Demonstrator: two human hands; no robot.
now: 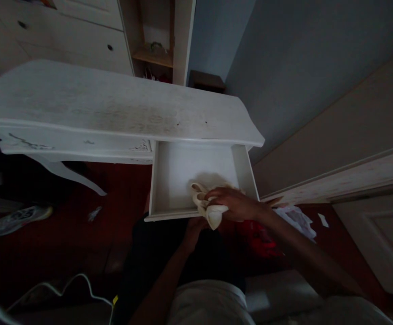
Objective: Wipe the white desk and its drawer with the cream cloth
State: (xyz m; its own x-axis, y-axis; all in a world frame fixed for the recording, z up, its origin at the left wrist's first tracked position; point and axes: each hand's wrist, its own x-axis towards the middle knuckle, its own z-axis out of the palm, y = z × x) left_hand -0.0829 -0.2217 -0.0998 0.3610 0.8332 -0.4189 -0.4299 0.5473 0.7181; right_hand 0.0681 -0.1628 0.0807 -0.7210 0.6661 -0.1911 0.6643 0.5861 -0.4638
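Observation:
My right hand (235,204) is closed around a crumpled cream cloth (213,212). The cloth lies over the front edge of a pulled-out white drawer (172,214), and part of it hangs outside. Inside, the pale drawer bottom shows, with a shadow beside the cloth. My left hand (196,225) is low at the outer side of the drawer front, just under the cloth. Its fingers are hidden behind the cloth and the drawer edge, so their grip cannot be made out.
The drawer belongs to a white table (115,101) with dark scuffs on top. Behind it stands a white cabinet (81,36); a grey wall (301,67) rises at right. On the reddish floor lie a shoe (16,220), a white plastic bag (296,221) and a red item (259,239).

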